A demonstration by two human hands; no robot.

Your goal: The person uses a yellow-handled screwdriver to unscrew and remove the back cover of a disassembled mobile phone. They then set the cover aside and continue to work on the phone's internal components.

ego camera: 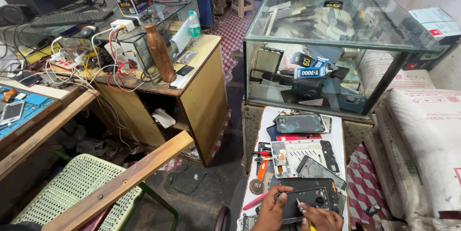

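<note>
The left hand (270,210) grips the dark phone frame (307,203) by its nine o'clock edge, fingers curled on it. At four o'clock of the frame, the right hand (322,219) pinches a yellow-handled screwdriver (305,214), tip on the frame, low on the white desk (336,137).

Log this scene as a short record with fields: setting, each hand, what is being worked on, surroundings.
setting: cluttered repair bench with a white board bearing phone parts
left hand: grips the left edge of a dark phone frame
right hand: holds a thin yellow-handled tool against the frame
nearby parts: cracked phone, opened phone body, round metal piece
behind: glass case full of parts
left side: wooden desk, copper bottle
</note>
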